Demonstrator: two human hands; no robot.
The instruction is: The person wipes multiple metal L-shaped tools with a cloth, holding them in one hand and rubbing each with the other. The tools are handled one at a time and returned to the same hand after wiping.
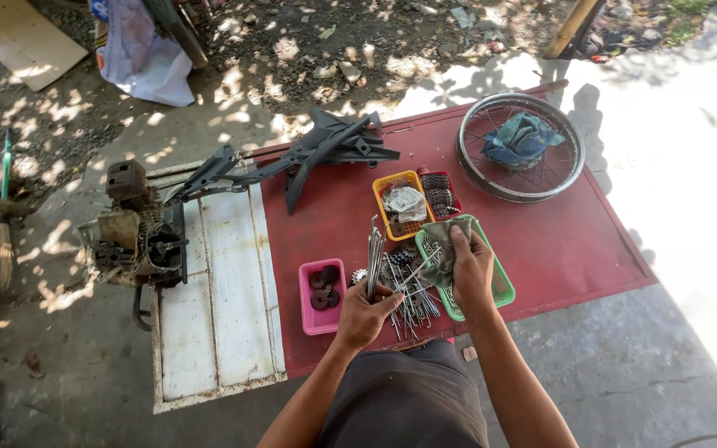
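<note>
— Between whose fingers does that bundle stand?

— Between mine: my left hand (364,314) is closed around a bundle of thin, silvery metal wheel spokes (373,261), gripped near their lower ends so they stand up and away from my fist. My right hand (472,272), just beside it, is closed on a grey-green rag (439,253) and pinches a single spoke through the cloth; that spoke slants down toward my left hand.

— What lies right under the two grips?

— Under and between them a loose heap of the same spokes (415,300) lies fanned on the dark red metal tabletop (574,241). Below my right hand sits a green plastic mesh basket (501,286). Just left of my left hand is a small pink plastic tray (313,319) with dark round gears in it.

— And farther out?

— Beyond the rag stands a yellow plastic basket (390,187) holding crumpled grey cloth, with a small red basket (441,192) touching its right side. Farther right of my right hand lies a bare spoked wheel rim (466,153) with a blue cloth (521,138) bunched inside it. Beyond my left hand is a black plastic frame part (325,149), and well to its left a worn white panel (217,274) with a grimy small engine (139,236) at its edge.
</note>
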